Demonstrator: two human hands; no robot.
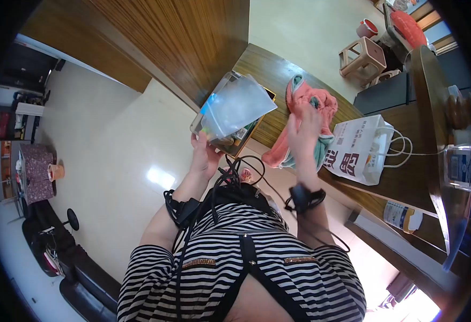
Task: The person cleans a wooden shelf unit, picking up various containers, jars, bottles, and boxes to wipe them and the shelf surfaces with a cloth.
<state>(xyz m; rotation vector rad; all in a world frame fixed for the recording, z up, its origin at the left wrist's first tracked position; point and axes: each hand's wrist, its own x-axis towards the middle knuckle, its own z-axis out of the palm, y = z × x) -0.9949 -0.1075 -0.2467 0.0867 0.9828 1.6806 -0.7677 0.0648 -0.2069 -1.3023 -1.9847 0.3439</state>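
Note:
My left hand (207, 155) is at the near corner of a clear plastic box (195, 124), its fingers closed around the edge. A frosted translucent sheet or lid (241, 104) covers much of the box's top. Beneath it shows a dark tray with a yellowish rim (257, 126), with small items inside partly hidden. My right hand (305, 131) is on a crumpled pink towel with grey-green edging (284, 147), fingers bent into the cloth. The towel lies on the wooden counter just right of the box.
Right of the towel lies a white paper bag (356, 147) with dark lettering and rope handles. A wooden panel (192, 43) rises behind the box. Black cables (241, 163) hang between my arms. Further off are a plastic stool (363, 58), a labelled jar (402, 216) and a dark sofa (85, 273).

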